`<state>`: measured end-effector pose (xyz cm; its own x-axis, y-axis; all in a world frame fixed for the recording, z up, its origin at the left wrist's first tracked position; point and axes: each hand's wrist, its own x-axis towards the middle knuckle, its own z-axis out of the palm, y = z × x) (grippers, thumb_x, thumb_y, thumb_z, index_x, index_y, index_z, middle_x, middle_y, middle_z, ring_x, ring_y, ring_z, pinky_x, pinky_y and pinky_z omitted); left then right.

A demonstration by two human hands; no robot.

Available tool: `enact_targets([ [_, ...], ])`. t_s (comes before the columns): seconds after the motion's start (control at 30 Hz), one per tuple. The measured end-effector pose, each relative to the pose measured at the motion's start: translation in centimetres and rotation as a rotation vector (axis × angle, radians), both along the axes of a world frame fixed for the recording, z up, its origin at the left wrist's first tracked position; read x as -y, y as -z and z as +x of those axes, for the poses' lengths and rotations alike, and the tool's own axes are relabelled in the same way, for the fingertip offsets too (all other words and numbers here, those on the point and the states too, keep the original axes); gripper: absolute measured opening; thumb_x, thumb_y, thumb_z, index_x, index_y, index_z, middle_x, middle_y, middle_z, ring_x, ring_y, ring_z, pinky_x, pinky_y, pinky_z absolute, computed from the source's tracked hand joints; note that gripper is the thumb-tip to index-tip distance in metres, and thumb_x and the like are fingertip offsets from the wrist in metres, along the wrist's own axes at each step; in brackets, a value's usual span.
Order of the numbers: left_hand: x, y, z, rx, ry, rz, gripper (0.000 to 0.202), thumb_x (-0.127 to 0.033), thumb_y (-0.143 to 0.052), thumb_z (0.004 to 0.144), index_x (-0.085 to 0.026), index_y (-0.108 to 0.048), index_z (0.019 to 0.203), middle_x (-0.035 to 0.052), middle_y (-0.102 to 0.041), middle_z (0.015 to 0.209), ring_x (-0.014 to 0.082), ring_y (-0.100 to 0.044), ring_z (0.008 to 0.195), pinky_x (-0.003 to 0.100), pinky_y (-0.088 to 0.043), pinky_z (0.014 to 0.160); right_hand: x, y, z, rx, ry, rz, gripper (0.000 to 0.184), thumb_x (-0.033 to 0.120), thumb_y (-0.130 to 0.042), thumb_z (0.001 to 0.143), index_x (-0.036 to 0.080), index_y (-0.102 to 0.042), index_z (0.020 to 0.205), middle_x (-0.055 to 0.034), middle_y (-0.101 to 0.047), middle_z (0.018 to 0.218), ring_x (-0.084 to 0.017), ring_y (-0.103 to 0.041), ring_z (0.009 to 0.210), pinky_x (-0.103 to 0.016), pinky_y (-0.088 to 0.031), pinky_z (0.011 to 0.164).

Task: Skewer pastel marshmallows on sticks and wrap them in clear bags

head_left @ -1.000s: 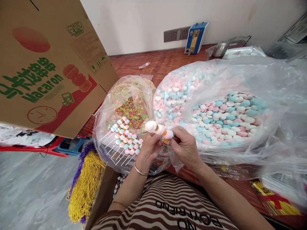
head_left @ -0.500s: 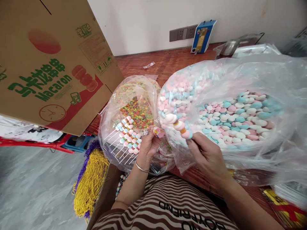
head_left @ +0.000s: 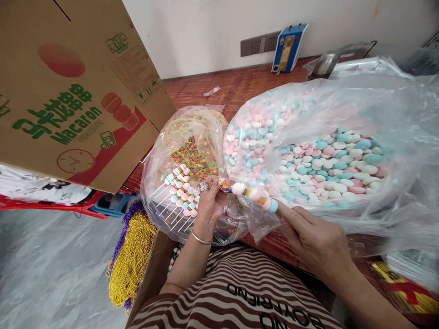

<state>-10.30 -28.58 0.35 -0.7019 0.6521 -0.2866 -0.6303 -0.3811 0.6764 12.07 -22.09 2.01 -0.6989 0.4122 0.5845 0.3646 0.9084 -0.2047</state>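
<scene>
My left hand (head_left: 210, 204) pinches a small printed plastic wrapper (head_left: 224, 184) between thumb and fingers. My right hand (head_left: 313, 235) is closed around the end of a candy skewer (head_left: 258, 196) strung with white, pink, brown and blue pieces. The skewer's white tip meets the wrapper's mouth; how far inside it is, I cannot tell. Left of my left hand, several finished candy skewers (head_left: 183, 192) lie in rows, their white sticks pointing down-left. Beneath them sits a clear bag of small multicoloured candies (head_left: 195, 157). A large clear bag holds pink, white and blue candies (head_left: 329, 171).
A big cardboard box (head_left: 78, 96) stands at the left. At the back of the wooden table (head_left: 195, 89) is a blue device (head_left: 290, 48), beside wall sockets (head_left: 259, 44). Gold beaded strands (head_left: 132, 260) hang at lower left. Yellow-red packaging (head_left: 401, 285) lies at lower right.
The candy skewer in my right hand has swung flatter, and its tip has met the wrapper. My right hand has moved down and right. My left hand has stayed nearly still.
</scene>
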Motion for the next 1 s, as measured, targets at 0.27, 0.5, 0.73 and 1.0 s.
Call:
enact_targets([
  [0.27,0.6,-0.7,0.1,-0.325,0.044,-0.028,0.031,-0.032,-0.094,0.060,-0.019,-0.067,0.068,-0.0059,-0.064,0.068,0.0061,-0.059,0.064,0.015,-0.049,0.064,0.8,-0.6,0.0,-0.030,0.057,0.061,0.022,0.022,-0.054,0.100,0.018,-0.068,0.116,-0.0026,-0.066,0.072,-0.015,-0.058,0.058,-0.030,-0.035,0.054],
  [0.5,0.4,-1.2,0.2,-0.257,0.097,-0.028,0.029,-0.028,-0.092,0.062,-0.017,-0.069,0.074,-0.0026,-0.069,0.075,0.0082,-0.064,0.068,0.018,-0.052,0.067,1.1,0.5,0.0,-0.148,-0.055,-0.286,0.028,0.013,-0.048,0.098,0.020,-0.064,0.120,-0.0072,-0.071,0.096,-0.018,-0.071,0.085,-0.027,-0.055,0.071],
  [0.73,-0.3,-2.5,1.4,-0.014,0.147,-0.078,0.015,-0.016,-0.083,0.068,-0.013,-0.069,0.074,0.0019,-0.074,0.075,0.0135,-0.071,0.071,0.023,-0.055,0.067,1.7,1.3,-0.6,-0.205,-0.007,-0.158,0.033,0.009,-0.055,0.093,0.022,-0.067,0.120,-0.0061,-0.074,0.089,-0.019,-0.071,0.078,-0.028,-0.056,0.069],
  [1.0,-0.4,-2.6,1.6,-0.010,0.237,-0.075,0.020,-0.019,-0.086,0.063,-0.013,-0.070,0.074,0.0039,-0.075,0.075,0.0196,-0.075,0.077,0.025,-0.057,0.067,1.6,1.9,-0.3,-0.240,-0.047,-0.168,0.036,0.008,-0.057,0.091,0.023,-0.069,0.122,-0.0067,-0.076,0.089,-0.019,-0.072,0.079,-0.029,-0.059,0.075],
])
